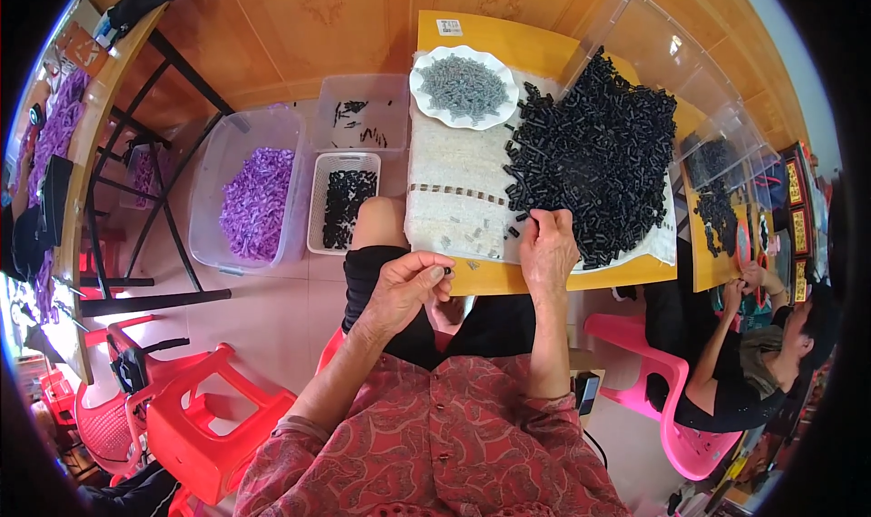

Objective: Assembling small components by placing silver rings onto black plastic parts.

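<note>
My left hand (406, 292), near the table's front edge, pinches a small black tube-like piece (447, 270) between thumb and finger. Over the near left edge of a big heap of short black tube pieces (594, 154), my right hand (550, 249) has its fingers drawn together; what they hold, if anything, is hidden. The heap lies on a white cloth (445, 163). A row of small dark pieces (458, 191) crosses the cloth. Several tiny clear pieces (472, 231) are scattered nearer me. Behind them stands a white scalloped plate (420, 99) full of small grey-clear pieces (464, 86).
Left of the table are a clear bin (204, 190) of purple pieces, a white basket (315, 199) of black pieces and a shallow clear bin (363, 86). Red stools (204, 435) stand at lower left. Another person (753, 363) works at a table on the right, beside a pink chair (676, 426).
</note>
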Demonstrator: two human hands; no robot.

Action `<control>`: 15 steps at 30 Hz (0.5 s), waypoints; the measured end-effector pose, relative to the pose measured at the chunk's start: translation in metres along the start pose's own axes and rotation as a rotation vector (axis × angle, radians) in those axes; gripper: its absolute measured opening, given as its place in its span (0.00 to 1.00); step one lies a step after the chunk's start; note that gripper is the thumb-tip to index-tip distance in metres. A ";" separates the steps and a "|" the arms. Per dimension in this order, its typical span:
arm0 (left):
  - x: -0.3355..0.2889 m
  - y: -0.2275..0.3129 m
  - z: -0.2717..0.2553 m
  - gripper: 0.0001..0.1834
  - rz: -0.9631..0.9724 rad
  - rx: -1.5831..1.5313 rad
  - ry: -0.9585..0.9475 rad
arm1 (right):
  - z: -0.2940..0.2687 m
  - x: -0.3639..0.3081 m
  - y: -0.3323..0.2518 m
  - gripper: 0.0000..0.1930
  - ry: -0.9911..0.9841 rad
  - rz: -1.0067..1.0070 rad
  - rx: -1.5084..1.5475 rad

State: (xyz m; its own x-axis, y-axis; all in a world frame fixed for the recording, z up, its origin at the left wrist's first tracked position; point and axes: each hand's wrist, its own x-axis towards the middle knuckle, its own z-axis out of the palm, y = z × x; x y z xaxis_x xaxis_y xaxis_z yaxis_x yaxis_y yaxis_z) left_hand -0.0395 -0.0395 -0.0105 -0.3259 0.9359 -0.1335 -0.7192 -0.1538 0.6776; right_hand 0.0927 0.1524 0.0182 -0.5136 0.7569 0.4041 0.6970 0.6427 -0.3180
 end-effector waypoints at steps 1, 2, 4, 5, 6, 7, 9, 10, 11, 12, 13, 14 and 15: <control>0.000 0.000 0.000 0.11 0.003 -0.003 -0.005 | 0.000 0.000 0.000 0.06 -0.002 0.005 -0.011; 0.000 0.001 0.000 0.11 0.004 -0.004 -0.003 | 0.001 0.001 0.000 0.06 -0.003 0.003 -0.010; 0.000 0.001 0.000 0.11 -0.005 -0.012 0.015 | 0.002 0.001 0.000 0.07 -0.004 -0.004 -0.008; 0.000 0.001 0.000 0.11 -0.005 -0.012 0.016 | 0.003 0.001 0.000 0.07 -0.005 -0.004 -0.008; 0.000 0.000 0.000 0.11 -0.003 -0.014 0.011 | 0.003 0.002 0.000 0.08 0.003 -0.008 -0.005; 0.001 0.000 0.000 0.11 -0.001 -0.015 0.006 | 0.004 0.003 0.000 0.09 0.011 -0.011 -0.002; 0.001 0.000 0.000 0.11 -0.001 -0.014 0.009 | 0.003 0.004 -0.002 0.09 -0.004 0.001 -0.006; 0.000 0.000 0.001 0.11 -0.001 -0.014 0.012 | 0.003 0.005 -0.002 0.09 -0.017 0.012 -0.010; 0.001 0.001 0.001 0.11 -0.001 -0.014 0.011 | 0.003 0.005 -0.002 0.09 -0.017 0.013 -0.010; 0.001 0.001 0.001 0.11 -0.003 -0.016 0.009 | 0.004 0.006 -0.001 0.08 -0.024 0.008 -0.009; 0.001 0.001 0.000 0.11 -0.005 -0.018 0.007 | 0.004 0.006 -0.001 0.07 -0.030 0.003 -0.009; 0.001 0.000 0.000 0.11 -0.004 -0.018 0.008 | 0.004 0.006 -0.002 0.07 -0.030 0.002 -0.008; 0.001 0.000 -0.001 0.11 -0.004 -0.017 0.008 | 0.003 0.007 -0.003 0.07 -0.047 0.016 -0.012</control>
State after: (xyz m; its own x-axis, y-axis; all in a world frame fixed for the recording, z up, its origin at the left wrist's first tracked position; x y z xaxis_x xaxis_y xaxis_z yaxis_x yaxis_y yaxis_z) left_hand -0.0401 -0.0388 -0.0111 -0.3278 0.9340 -0.1421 -0.7306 -0.1552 0.6649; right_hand 0.0858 0.1561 0.0190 -0.5248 0.7723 0.3579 0.7113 0.6289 -0.3139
